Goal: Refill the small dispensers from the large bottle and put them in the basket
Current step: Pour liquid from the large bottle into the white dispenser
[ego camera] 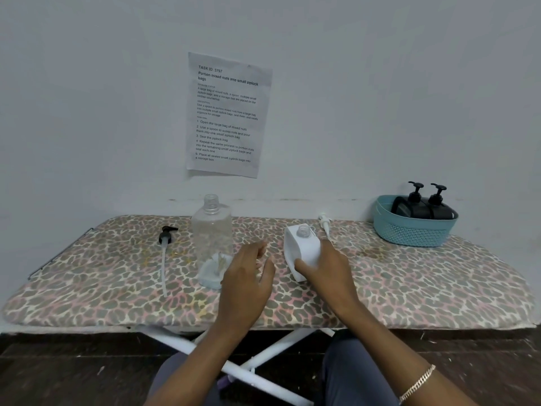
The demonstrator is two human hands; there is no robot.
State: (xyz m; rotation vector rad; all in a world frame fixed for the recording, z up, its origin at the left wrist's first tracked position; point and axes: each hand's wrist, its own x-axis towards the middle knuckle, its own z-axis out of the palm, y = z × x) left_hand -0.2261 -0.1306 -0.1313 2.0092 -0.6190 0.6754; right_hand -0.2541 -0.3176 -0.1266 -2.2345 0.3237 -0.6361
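Note:
A large clear bottle (212, 234) stands uncapped on the leopard-print board, its black pump (165, 241) lying to its left. A small white dispenser (301, 249) stands open-necked at the centre; my right hand (328, 271) grips its lower front. Its white pump (325, 224) lies just behind it. My left hand (248, 276) hovers between the two bottles with relaxed fingers, holding nothing. A teal basket (409, 230) at the far right holds two black dispensers (424, 206).
The ironing board (409, 282) sits against a pale wall with a printed sheet (228, 112) taped above. White metal legs (257, 364) cross below the board's front edge, near my knees.

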